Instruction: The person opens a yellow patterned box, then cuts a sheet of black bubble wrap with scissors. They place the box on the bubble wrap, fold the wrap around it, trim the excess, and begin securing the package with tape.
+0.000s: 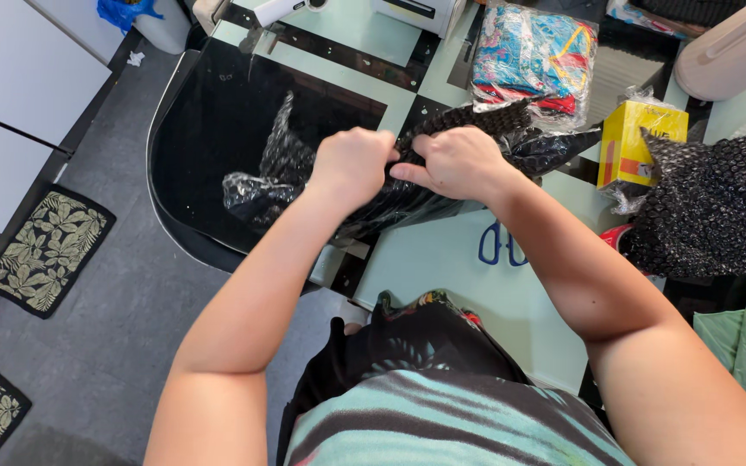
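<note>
Black bubble wrap (pixel 364 194), one crumpled sheet at the table's (pixel 442 259) left edge, is clamped by both fists: left hand (pixel 351 168), right hand (pixel 455 161). Another sheet (pixel 714 207) lies right; one yellow box (pixel 636 142) between.

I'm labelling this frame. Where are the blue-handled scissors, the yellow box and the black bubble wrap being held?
blue-handled scissors (pixel 501 244), head view, on the handle loops.
yellow box (pixel 632 142), head view, on its yellow face.
black bubble wrap (pixel 282 164), head view, on the part left of the hands.

2 bare forearms, teal and black striped top, dark floral-patterned garment beneath
</note>
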